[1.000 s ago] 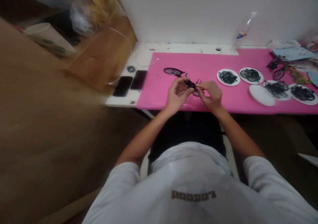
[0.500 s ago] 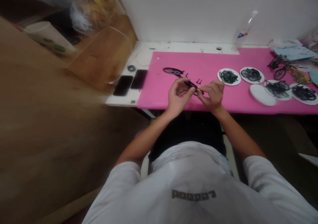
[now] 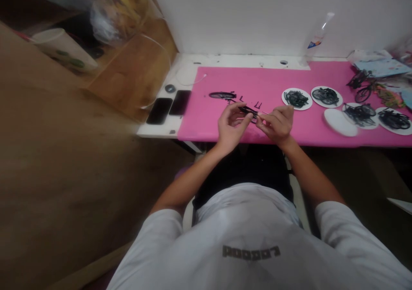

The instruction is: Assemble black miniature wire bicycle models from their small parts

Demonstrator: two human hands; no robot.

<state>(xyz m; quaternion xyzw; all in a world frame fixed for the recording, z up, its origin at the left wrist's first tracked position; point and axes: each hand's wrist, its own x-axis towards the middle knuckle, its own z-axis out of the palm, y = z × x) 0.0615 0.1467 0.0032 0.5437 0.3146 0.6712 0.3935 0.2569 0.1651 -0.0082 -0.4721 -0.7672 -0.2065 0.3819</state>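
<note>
Over the pink mat (image 3: 206, 122), my left hand (image 3: 232, 126) pinches a small black model bicycle (image 3: 222, 95) by its frame. One wheel points out to the left of my fingers, and part of another shows beneath my fingertips. My right hand (image 3: 277, 123) has its thumb and fingers closed at the right end of the frame, touching it; a thin rod-like thing shows by these fingers, too small to name. Small black parts (image 3: 257, 105) lie on the mat just beyond my hands.
White plates with black parts (image 3: 296, 99) stand to the right, beside a white lid or plate (image 3: 340, 122). Another black model bicycle (image 3: 363, 93) is at the far right. Two phones (image 3: 159, 111) lie on the left, and a clear bottle (image 3: 318, 34) is at the back.
The left wheel of the model bicycle has tilted and shifted slightly down and left. My right hand has turned a little and moved slightly right, its fingertips still at the frame.
</note>
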